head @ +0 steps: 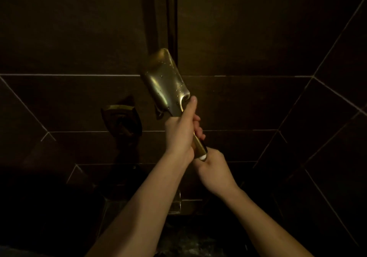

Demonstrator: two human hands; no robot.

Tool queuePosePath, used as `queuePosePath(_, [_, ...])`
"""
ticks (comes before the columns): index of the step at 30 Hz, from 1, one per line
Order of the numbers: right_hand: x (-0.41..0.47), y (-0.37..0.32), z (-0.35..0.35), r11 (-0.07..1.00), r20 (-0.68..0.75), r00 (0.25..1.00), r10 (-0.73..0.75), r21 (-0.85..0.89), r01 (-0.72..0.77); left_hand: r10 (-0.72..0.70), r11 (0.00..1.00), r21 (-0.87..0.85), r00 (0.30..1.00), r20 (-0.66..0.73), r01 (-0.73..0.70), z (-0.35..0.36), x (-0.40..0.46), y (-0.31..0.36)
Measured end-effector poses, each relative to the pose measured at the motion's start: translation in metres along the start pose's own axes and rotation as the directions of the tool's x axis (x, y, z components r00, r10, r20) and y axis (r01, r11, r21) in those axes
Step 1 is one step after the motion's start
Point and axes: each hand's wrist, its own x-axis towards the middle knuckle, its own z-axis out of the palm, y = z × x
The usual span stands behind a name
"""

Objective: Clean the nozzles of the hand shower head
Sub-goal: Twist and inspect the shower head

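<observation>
The hand shower head [165, 82], brass-coloured and speckled with water drops, is held in mid-air before a dark tiled wall [248, 102]. Its long axis runs from lower right to upper left, broad head uppermost, smooth back toward the camera. The left hand [181, 135] grips the handle, thumb extended along the neck. The right hand [213, 169] curls around the handle's lower end. No legible writing. A wall fitting [121, 120] sits to the left.

Dim home shower stall, dark wall tiles [248, 102], brass wall valve [121, 119], floor drain [175, 207]
</observation>
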Motion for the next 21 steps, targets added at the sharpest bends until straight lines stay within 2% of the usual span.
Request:
queuePosePath(3, [0.000,0.002,-0.002,1.000,0.020,1.000,-0.006,0.002,0.006,-0.050,0.998,0.036,0.992,0.116,0.046,-0.009,0.006,-0.003])
queuePosePath(5, [0.000,0.002,-0.007,0.997,0.086,0.996,0.018,0.073,-0.024,-0.110,0.994,0.026,0.944,0.310,0.107,-0.016,0.011,0.001])
queuePosePath(7, [0.000,0.001,-0.012,0.975,0.238,0.970,0.052,0.200,-0.101,-0.113,0.983,-0.067,0.855,0.506,0.170,-0.024,0.016,0.006])
queuePosePath(10, [-0.002,0.002,-0.013,0.944,0.416,0.909,0.018,0.291,-0.152,-0.009,0.943,-0.235,0.723,0.691,0.237,-0.034,0.021,0.003])
queuePosePath(12, [-0.004,0.003,-0.011,0.920,0.510,0.860,0.011,0.333,-0.209,0.074,0.917,-0.291,0.598,0.798,0.274,-0.035,0.021,0.000])
queuePosePath(14, [-0.003,0.003,-0.012,0.870,0.627,0.779,0.014,0.376,-0.319,0.136,0.899,-0.308,0.469,0.872,0.312,-0.033,0.022,0.000])
queuePosePath(16, [-0.001,0.003,-0.014,0.823,0.726,0.688,0.008,0.386,-0.417,0.171,0.893,-0.307,0.384,0.908,0.328,-0.033,0.022,-0.001])
queuePosePath(17, [-0.001,0.004,-0.014,0.808,0.752,0.659,0.001,0.388,-0.444,0.180,0.893,-0.307,0.364,0.914,0.329,-0.033,0.022,-0.001])
queuePosePath(19, [-0.001,0.005,-0.013,0.784,0.770,0.638,0.002,0.395,-0.479,0.194,0.891,-0.322,0.371,0.908,0.321,-0.034,0.022,-0.003])
queuePosePath(21, [-0.001,0.006,-0.011,0.779,0.755,0.655,0.025,0.396,-0.486,0.178,0.887,-0.336,0.436,0.882,0.317,-0.035,0.022,-0.004])
